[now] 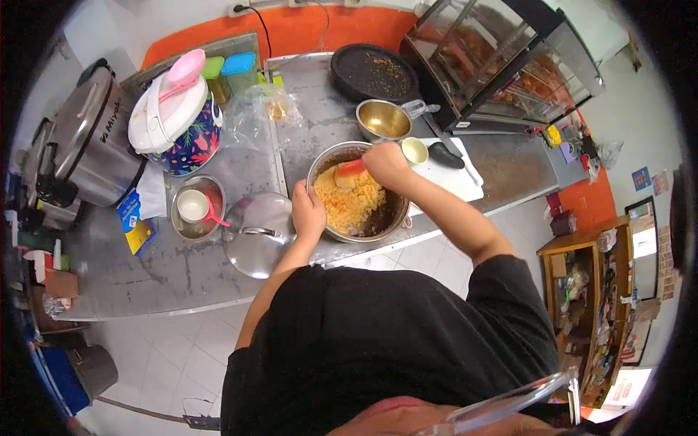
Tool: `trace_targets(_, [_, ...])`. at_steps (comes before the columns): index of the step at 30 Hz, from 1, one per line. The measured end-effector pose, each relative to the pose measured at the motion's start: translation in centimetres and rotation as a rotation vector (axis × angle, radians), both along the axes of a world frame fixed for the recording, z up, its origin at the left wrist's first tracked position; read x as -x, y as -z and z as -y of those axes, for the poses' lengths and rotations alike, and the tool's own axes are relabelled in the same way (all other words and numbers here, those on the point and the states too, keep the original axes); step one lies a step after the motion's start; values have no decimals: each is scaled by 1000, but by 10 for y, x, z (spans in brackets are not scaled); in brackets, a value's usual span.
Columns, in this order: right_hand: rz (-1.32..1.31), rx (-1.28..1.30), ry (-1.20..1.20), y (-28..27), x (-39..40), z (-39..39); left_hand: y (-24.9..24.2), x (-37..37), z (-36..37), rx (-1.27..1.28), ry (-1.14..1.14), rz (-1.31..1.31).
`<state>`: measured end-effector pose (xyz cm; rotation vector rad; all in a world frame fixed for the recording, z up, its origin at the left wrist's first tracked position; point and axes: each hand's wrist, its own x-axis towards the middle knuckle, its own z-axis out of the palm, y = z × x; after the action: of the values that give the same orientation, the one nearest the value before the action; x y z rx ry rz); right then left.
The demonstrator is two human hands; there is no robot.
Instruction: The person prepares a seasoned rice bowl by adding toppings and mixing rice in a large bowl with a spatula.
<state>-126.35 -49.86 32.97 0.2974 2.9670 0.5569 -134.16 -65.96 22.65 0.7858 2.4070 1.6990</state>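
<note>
A deep metal pot (393,221) stands at the counter's front edge, holding a yellow, lumpy food mixture (349,207) with orange bits. My left hand (309,211) grips the pot's left rim, thumb at the top edge. Over the far right side of the pot, my right hand (387,166) is closed around a red spatula (350,168); its lower end meets the mixture. Just left of my left forearm lies a round metal lid (260,251). A small pale cup (414,151) sits right beside my right hand.
Behind the pot are a brass-coloured pan (384,120) and a black stone mortar (374,73). A white cutting board (451,178) carries a black pestle (445,155). At left stand a metal bowl (198,231), a patterned rice container (182,149) and a large cooker (94,138).
</note>
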Motion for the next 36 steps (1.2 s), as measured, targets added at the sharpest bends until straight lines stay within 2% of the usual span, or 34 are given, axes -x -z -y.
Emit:
trace_targets(2, [-3,-6,84,15,-5,15,-1,-4,2,12,-14,11])
trace_targets(4, [22,-79,-16,44,-11,21,1,-5,5,19,5,12])
trace_targets(8, [89,59,-21,44,-20,19,-1,-2,1,-19,23,7])
trace_targets(10, [143,44,-27,49,-24,32,-1,-2,0,-26,20,-11])
trace_targets(12, [144,33,-132,68,-24,42,0,-3,1,-38,13,-30])
trace_targets(14, [155,49,-103,72,-22,35,1,-3,1,-41,23,-49])
trace_targets(17, [31,225,242,46,-16,9,2,-3,1,-45,23,-48])
trace_targets(21, [-47,143,248,15,-21,9,5,-1,1,-42,11,-58])
trace_targets(26, [10,86,154,52,-22,26,5,-3,2,-39,14,-60])
trace_targets(28, [45,65,94,50,-19,38,2,-1,2,-39,-3,-74])
trace_targets(30, [4,-7,9,64,-15,46,2,-3,3,-29,3,-70])
trace_targets(34, [130,-188,-146,80,-3,51,1,-2,3,-38,-5,-105])
trace_targets(36, [109,-148,-193,79,7,55,4,-1,3,-39,-10,-111])
